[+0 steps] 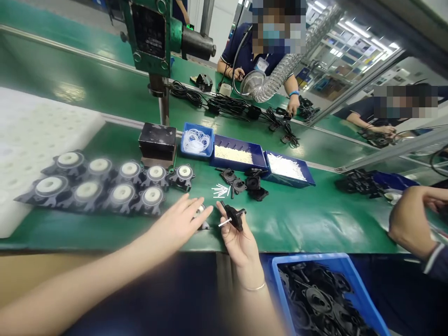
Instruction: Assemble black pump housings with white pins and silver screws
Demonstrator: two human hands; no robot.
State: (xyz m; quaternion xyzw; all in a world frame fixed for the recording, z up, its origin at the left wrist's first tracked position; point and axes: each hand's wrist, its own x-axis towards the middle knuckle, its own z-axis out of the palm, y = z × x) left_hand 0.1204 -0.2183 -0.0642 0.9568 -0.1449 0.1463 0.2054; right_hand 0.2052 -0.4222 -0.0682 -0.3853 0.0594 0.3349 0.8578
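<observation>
My right hand [241,242] grips a black plastic pump cover [234,216] just above the table's front edge. A thin white pin [225,222] sticks out of the cover toward the left. My left hand [182,219] has its fingers stretched out over a black housing with a white centre [200,212], which it mostly hides. Behind my hands a small fan of white pins [220,190] lies on the green table. Close to the pins are several loose black covers [239,186]. Two rows of black housings with white rings [122,192] stand at the left.
Behind stand blue bins of clear tubing rings [196,141], cream-coloured small parts [233,154] and white pins [285,167]. A green press [150,42] rises beside a black block [157,142]. A blue crate [364,291] of black parts sits below right. Co-workers sit opposite; an arm [413,219] rests at right.
</observation>
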